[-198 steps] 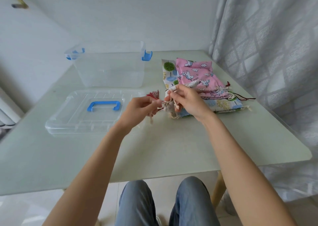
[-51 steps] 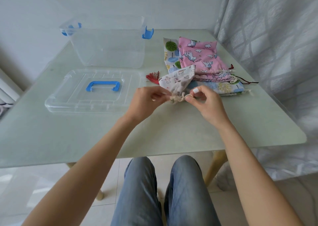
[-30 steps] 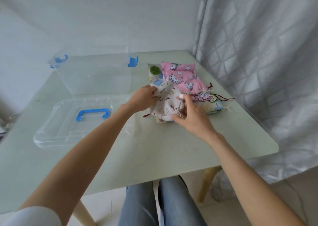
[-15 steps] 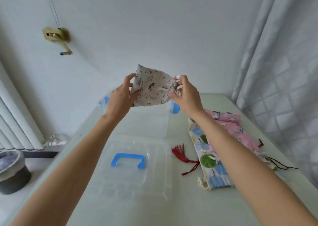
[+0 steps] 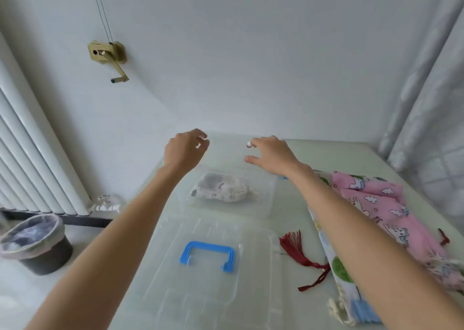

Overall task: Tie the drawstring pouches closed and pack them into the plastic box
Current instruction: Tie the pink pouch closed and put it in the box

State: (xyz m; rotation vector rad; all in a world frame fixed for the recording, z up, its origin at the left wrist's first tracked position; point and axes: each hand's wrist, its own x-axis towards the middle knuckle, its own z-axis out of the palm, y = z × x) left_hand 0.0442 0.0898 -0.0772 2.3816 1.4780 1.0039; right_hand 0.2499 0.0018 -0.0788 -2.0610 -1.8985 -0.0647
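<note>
A cream printed pouch (image 5: 222,189) lies inside the clear plastic box (image 5: 266,204) at the back of the table. My left hand (image 5: 184,150) and my right hand (image 5: 272,155) hover above the box, both empty with fingers loosely spread. To the right, a pink unicorn pouch (image 5: 376,204) rests on a white pouch with green and blue trees (image 5: 339,272), partly under my right forearm.
The box's clear lid with a blue handle (image 5: 208,255) lies in front of the box. A red tassel (image 5: 298,251) sits between lid and pouches. A lined bin (image 5: 35,241) stands on the floor at left, beside a radiator. Curtain at right.
Both hands held the cream pouch up over the box half a second ago; they have let go and it now lies inside the box. The view has tilted a little.
</note>
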